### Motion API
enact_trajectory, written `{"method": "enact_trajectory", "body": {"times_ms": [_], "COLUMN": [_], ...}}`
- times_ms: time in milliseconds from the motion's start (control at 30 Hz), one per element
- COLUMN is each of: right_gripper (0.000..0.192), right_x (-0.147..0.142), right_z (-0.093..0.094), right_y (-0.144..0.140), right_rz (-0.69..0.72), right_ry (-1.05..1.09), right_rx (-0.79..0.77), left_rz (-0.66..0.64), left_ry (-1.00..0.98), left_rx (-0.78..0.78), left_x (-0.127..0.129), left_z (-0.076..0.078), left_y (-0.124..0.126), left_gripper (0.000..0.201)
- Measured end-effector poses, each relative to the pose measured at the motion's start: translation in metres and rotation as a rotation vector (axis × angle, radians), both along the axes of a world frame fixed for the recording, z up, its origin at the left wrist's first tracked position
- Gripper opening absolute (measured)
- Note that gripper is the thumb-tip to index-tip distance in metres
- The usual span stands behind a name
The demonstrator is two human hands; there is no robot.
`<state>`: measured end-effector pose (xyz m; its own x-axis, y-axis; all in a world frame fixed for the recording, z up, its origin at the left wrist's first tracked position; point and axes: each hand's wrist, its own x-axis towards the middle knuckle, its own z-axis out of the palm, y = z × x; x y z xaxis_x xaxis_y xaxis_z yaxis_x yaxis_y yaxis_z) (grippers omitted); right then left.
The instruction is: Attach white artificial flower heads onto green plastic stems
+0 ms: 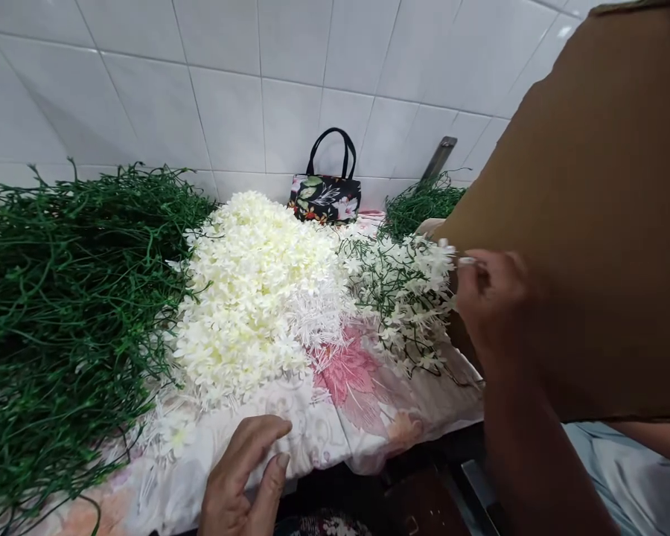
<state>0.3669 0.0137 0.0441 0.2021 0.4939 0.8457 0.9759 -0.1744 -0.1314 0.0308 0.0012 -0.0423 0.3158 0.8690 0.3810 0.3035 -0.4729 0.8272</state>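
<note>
A home craft spot: white tiled wall [290, 82], floral cloth [335, 417], heaps of artificial flowers [257, 290]

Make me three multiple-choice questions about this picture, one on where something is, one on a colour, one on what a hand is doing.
1. Where does the handbag stand?
A. against the tiled wall behind the white blossoms
B. on the green stems at left
C. inside the cardboard box

2. What colour is the big pile of stems at left?
A. red
B. green
C. blue

3. What is the left hand doing?
A. gripping the bag's handles
B. holding scissors
C. resting open on the flowered cloth

Answers:
1 A, it stands upright by the wall, beyond the blossom heap.
2 B, the tangle is dark green.
3 C, its fingers lie spread on the cloth, holding nothing.
</note>
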Motion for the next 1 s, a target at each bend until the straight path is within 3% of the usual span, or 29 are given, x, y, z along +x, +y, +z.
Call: {"method": "enact_trajectory", "body": {"times_ms": [133, 333, 400, 533, 567, 667, 700, 833, 1000], "right_gripper": [0.01, 0.028, 0.035, 0.034, 0.031, 0.015, 0.014, 0.016, 0.021], "right_x": [0.028, 0.014, 0.004, -0.031, -0.045, -0.089, -0.102, -0.132, -0.133], "right_z": [-0.014, -0.012, -0.009, -0.021, -0.028, -0.051, -0.058, -0.076, -0.086], "right_y": [0.016, -0.013, -0.024, -0.037, -0.038, -0.037, -0.035, -0.024, -0.02], "right_rz": [0.035, -0.023, -0.042, -0.084, -0.017, 0.562, 0.68, 0.734, 0.776], "right_ry": [-0.041, -0.004, 0.001, -0.016, -0.015, -0.01, 0.024, 0.056, 0.032], "right_rx": [-0.146, -0.219, -0.202, 0.042, 0.012, -0.27, -0.364, -0.591, -0.595], "left_rz": [-0.048, -0.032, 0.009, 0.111, 0.11, 0.082, 0.078, 0.143, 0.209], "left_ry": [0.035, 0.117, 0.124, 0.141, 0.151, 0.171, 0.174, 0.195, 0.286], "left_rx": [0.134, 0.191, 0.212, 0.247, 0.256, 0.27, 0.277, 0.298, 0.343], "left_x": [-0.006, -0.018, -0.02, -0.02, -0.02, -0.021, -0.022, -0.035, -0.041], "left_z": [-0.002, 0.003, 0.006, 0.01, 0.012, 0.015, 0.017, 0.021, 0.029], "left_y": [0.005, 0.007, 0.007, 0.006, 0.006, 0.008, 0.01, 0.014, 0.023], "left_gripper": [0.021, 0.021, 0.02, 0.019, 0.019, 0.02, 0.02, 0.02, 0.018]}}
